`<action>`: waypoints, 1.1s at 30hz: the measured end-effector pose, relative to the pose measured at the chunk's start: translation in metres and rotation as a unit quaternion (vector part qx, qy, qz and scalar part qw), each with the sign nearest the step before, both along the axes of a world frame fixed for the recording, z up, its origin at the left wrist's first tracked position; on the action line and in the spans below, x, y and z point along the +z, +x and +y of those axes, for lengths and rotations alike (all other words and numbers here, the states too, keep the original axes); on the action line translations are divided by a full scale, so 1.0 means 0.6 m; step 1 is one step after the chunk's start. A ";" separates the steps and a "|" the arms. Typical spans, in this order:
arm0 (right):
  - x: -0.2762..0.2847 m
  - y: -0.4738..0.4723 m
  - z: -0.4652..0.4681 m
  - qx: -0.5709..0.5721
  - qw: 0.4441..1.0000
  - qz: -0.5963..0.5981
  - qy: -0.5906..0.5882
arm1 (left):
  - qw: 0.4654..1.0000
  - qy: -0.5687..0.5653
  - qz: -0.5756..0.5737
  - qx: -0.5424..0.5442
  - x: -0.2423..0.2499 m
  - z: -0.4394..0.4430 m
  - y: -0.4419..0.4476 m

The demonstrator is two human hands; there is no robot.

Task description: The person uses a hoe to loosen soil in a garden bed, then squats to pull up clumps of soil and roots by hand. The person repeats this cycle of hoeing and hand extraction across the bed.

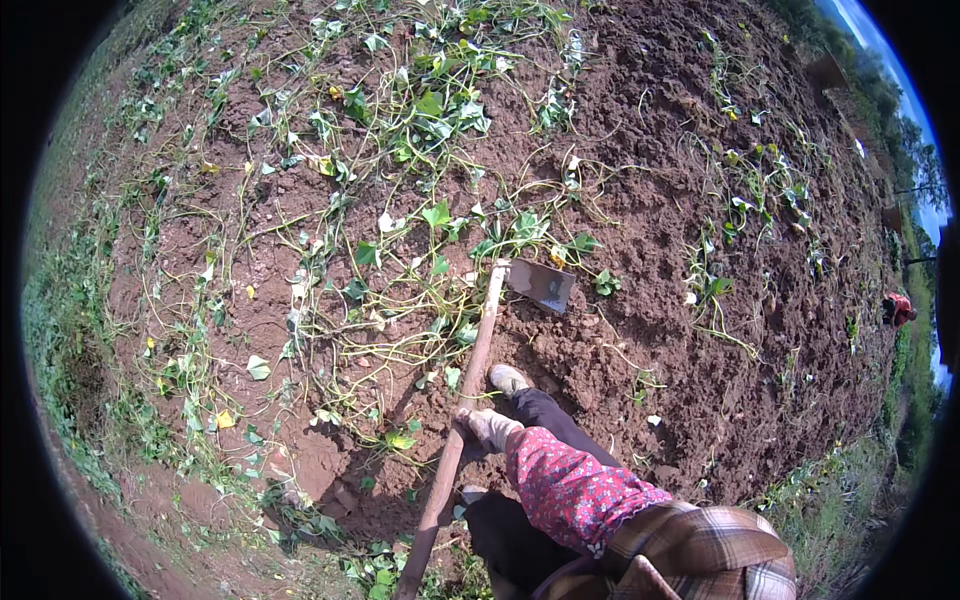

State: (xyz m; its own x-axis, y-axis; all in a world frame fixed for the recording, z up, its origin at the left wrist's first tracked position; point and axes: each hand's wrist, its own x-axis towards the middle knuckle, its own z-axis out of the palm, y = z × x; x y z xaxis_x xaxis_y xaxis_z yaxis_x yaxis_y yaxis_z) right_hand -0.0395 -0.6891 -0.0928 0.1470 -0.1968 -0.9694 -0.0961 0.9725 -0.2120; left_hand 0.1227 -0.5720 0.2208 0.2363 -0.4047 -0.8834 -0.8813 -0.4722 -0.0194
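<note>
One gloved hand (487,429), which looks like my right by its sleeve, grips the wooden handle of a hoe (471,375) at mid-length. A pink flowered sleeve covers that forearm. The hoe's broad metal blade (541,285) lies at the far end of the handle, over reddish soil beside green trailing vines (420,337). Soil clings to part of the blade. The handle's near end runs out at the bottom of the picture. My other hand is out of view.
My shoe (510,380) stands on clods just short of the blade. Leafy vines (442,112) trail over the ground ahead and to the left. Broken, clumpy soil (637,300) spreads to the right. Another person (898,309) in red is far off at the right edge.
</note>
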 end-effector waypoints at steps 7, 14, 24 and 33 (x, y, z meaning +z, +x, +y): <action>0.155 -0.273 -0.225 -0.115 0.950 0.080 -0.279 | 0.990 -0.095 -0.077 -0.065 0.061 0.018 -0.006; 0.302 -0.471 -0.096 -0.215 0.861 0.242 -0.392 | 0.964 -0.184 -0.150 -0.116 0.116 0.129 0.040; 0.284 -0.444 0.204 -0.201 0.873 0.316 -0.312 | 0.957 -0.234 -0.125 -0.115 0.090 0.336 0.122; 0.367 -0.117 0.188 -0.012 0.913 0.139 -0.384 | 0.962 -0.223 -0.111 -0.109 0.075 0.306 0.141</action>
State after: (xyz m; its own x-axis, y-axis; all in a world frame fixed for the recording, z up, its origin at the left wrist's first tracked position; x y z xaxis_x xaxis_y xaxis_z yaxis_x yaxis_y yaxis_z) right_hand -0.1099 -0.5764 0.1274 -0.0968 -0.8340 -0.5433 -0.2308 0.5498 -0.8028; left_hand 0.2072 -0.3883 0.2656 0.2653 -0.7929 -0.5485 -0.9580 -0.2811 -0.0569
